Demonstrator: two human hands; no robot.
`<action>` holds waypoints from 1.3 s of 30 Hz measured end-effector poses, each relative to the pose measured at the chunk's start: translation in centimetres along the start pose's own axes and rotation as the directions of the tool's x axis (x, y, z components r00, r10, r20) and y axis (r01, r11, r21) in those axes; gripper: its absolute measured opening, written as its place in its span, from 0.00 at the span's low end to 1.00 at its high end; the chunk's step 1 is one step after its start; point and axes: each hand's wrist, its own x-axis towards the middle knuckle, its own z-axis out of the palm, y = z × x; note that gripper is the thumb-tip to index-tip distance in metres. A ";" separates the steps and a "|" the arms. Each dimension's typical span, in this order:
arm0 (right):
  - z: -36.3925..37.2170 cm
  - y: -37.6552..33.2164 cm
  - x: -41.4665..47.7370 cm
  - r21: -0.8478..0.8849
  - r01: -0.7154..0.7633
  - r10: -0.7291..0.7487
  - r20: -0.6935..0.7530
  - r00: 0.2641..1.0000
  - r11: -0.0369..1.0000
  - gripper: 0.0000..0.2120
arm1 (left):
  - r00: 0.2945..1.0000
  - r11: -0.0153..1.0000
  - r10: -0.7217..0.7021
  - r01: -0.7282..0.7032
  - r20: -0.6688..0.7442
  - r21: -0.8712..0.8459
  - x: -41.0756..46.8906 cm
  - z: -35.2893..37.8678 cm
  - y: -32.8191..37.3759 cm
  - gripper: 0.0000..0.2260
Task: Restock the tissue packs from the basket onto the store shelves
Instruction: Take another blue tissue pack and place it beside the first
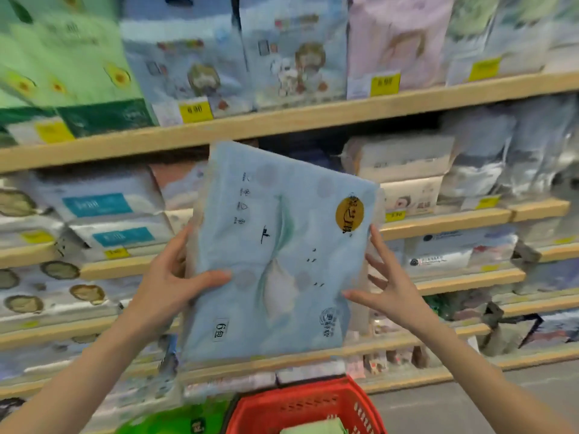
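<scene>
Two hands carry one load. Your left hand clamps the left edge of the pale blue tissue pack, thumb across its face and fingers behind. The pack is raised in front of the wooden shelves, tilted, not yet resting on any board. Your right hand is spread wide at the pack's right edge; whether it touches cannot be confirmed. Below, the red basket contains at least one green pack, so judge the restock unfinished: seat this pack, then empty the basket.
</scene>
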 end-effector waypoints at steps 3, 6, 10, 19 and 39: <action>-1.2 -6.2 2.4 0.098 0.091 -0.092 0.003 0.996 0.991 0.54 | 0.998 0.996 0.055 -0.057 -0.034 -0.075 1.0 -1.1 5.0 0.46; -2.3 -12.0 4.3 0.050 0.180 -0.180 -0.013 0.984 0.982 0.53 | 0.992 0.986 0.119 -0.123 -0.046 -0.111 1.6 -2.1 9.8 0.44; -3.1 -17.3 6.3 -0.038 0.255 -0.257 -0.068 0.964 0.966 0.51 | 0.970 0.953 0.209 -0.230 -0.121 -0.197 3.0 -3.5 14.4 0.40; -2.1 -25.6 10.3 0.077 0.331 -0.286 -0.344 0.894 0.941 0.46 | 0.886 0.817 0.392 -0.459 -0.249 -0.348 7.0 -6.1 22.1 0.30; 5.3 -33.7 15.0 0.638 0.445 -0.246 -0.380 0.892 0.629 0.46 | 0.825 0.672 0.503 -0.561 -0.257 -0.483 12.3 -6.5 25.1 0.44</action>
